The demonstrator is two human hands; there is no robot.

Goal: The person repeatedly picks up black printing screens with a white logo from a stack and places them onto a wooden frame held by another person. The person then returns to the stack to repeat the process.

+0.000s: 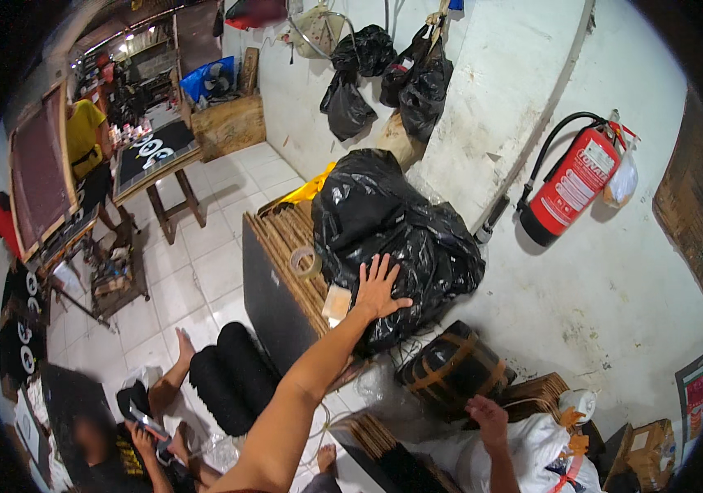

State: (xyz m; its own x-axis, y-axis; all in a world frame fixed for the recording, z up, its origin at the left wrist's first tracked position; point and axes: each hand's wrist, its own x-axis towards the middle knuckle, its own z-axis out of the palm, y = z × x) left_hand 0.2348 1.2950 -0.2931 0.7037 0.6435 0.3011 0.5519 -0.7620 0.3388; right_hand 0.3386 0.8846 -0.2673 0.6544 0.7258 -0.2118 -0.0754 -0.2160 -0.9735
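Note:
My left hand [378, 289] lies flat on a big black plastic bag [396, 218], its fingers spread. The bag is bulging and creased, and its contents are hidden. Beneath it is a stack of brown-edged boards [285, 238] with a dark side panel. A roll of tape [305, 262] and a small pale block [336, 304] sit on the stack beside my left wrist. Lower right, my right hand [489, 417] hovers with loosely bent fingers and holds nothing. Nearest to it are a black bundle bound with brown tape [454, 370] and a white sack [528, 452].
A red fire extinguisher [573, 185] hangs on the right wall. Several black bags [425, 90] hang at the back. A seated person [105, 452] holds a phone beside black rolls [232, 378]. Another person in yellow [88, 135] stands near a printing table [158, 160].

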